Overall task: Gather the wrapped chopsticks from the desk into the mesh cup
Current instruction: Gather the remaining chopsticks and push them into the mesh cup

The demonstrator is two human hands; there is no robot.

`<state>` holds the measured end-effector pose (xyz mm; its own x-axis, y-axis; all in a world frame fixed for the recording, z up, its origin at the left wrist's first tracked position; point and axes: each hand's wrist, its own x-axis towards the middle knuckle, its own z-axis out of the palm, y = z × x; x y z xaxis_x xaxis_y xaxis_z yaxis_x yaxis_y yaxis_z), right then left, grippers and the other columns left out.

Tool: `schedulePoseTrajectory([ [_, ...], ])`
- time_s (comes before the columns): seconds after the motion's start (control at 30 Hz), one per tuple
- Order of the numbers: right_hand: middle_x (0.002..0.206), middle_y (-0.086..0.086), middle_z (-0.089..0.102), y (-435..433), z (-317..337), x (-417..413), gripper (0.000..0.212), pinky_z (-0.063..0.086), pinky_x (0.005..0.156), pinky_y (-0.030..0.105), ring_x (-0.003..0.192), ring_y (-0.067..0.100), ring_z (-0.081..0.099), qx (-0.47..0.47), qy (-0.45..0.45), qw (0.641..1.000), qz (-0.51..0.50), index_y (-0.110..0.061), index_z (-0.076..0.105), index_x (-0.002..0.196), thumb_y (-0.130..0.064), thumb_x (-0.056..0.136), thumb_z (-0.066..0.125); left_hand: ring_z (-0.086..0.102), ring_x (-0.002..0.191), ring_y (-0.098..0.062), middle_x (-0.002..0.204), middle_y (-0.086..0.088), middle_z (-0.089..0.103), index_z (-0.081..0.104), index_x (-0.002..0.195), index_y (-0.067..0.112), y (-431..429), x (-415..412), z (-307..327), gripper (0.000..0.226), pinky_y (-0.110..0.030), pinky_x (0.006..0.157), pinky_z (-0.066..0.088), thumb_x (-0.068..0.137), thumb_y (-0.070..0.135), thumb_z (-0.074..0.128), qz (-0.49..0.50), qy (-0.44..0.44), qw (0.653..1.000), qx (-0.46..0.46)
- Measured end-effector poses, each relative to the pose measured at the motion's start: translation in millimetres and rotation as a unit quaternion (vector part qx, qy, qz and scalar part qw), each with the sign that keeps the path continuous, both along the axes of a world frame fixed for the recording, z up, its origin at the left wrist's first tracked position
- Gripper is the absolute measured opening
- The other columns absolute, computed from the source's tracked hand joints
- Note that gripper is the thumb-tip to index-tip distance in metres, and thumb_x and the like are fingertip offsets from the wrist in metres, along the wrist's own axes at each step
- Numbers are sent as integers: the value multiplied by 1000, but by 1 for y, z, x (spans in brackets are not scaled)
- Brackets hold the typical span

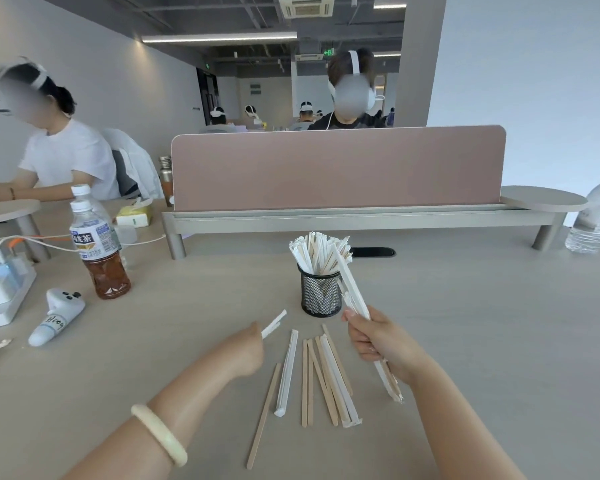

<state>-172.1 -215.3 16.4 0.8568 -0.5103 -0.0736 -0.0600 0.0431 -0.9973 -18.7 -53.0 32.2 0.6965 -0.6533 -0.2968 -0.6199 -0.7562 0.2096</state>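
Observation:
A black mesh cup [320, 293] stands mid-desk, packed with upright wrapped chopsticks [317, 250]. My right hand [378, 341] is shut on a bundle of wrapped chopsticks [352, 289], tilted so its top end leans at the cup's right rim. My left hand [248, 351] is shut on one wrapped chopstick [274, 323], its free end pointing up and right, left of the cup. Between my hands, more chopsticks lie on the desk: a wrapped one [286, 372], another wrapped one [340, 382], and several bare wooden sticks [307, 382].
A tea bottle [97, 251], a white controller [58, 315] and a power strip with chargers [0, 285] sit at the left. A pink divider [336, 168] on a low shelf runs behind the cup. A water bottle [594, 213] stands far right. Other people sit nearby.

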Motion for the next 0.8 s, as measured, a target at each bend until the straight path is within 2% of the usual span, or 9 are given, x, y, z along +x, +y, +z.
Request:
schedulePoseTrajectory([
  [0.03,50,-10,26,0,0,1,21,17,36,14,38,5,21,-5,-2,1000,-3,-15,48,85,-30,98,44,59,103,-31,112,-16,57,30,132,2,6,-4,-2,39,-38,80,46,95,9,27,-9,-11,1000,4],
  [0.1,53,-8,24,-1,-1,2,21,17,37,15,39,5,20,-24,3,1000,-5,-15,47,84,-30,98,43,56,99,-31,97,-9,55,40,111,7,16,-17,-5,27,-34,73,40,96,29,32,-6,6,1000,-15],
  [0.13,54,-7,24,-1,-2,3,21,17,37,15,39,6,20,-35,10,999,-6,-15,46,84,-29,98,43,53,92,-27,94,-7,54,41,108,9,18,-23,-5,38,-31,70,37,92,44,37,9,22,999,-24],
  [0.2,54,-6,25,1,-2,4,20,17,38,16,39,6,21,-51,25,998,-10,-14,45,86,-29,98,43,50,90,-23,104,-5,55,44,112,10,14,-34,-5,68,-29,71,37,78,69,44,26,33,998,-37],
  [0.3,54,-6,27,2,-4,4,20,17,38,16,40,6,21,-61,35,997,-19,-14,45,87,-31,98,45,53,112,-25,123,-6,53,44,123,10,-4,-50,-7,90,-31,85,42,65,78,51,2,-18,999,-33],
  [0.37,54,-6,27,3,-4,3,20,18,38,16,40,6,21,-63,38,997,-23,-13,44,87,-31,97,45,42,128,-28,141,-10,40,33,137,9,-19,-57,-12,100,-35,101,38,65,77,51,-24,-60,998,-15],
  [0.43,54,-6,26,3,-5,2,20,17,38,16,40,6,21,-62,38,997,-26,-13,43,88,-30,97,45,36,132,-30,145,-12,34,29,139,8,-31,-60,-17,92,-37,106,34,72,67,52,-33,-88,996,2],
  [0.67,53,-6,26,5,-1,1,19,16,39,16,40,7,20,-47,18,998,-29,-12,42,89,-29,97,46,52,120,-32,129,-14,53,42,121,4,-45,-48,-17,46,-34,95,44,81,21,56,-33,-89,995,18],
  [0.8,50,-9,31,8,1,2,19,17,39,17,40,7,23,-29,-17,999,-40,-12,43,88,-28,98,45,53,121,-32,131,-14,54,42,123,3,-50,-43,-24,40,-35,96,44,85,14,51,-47,-101,993,48],
])
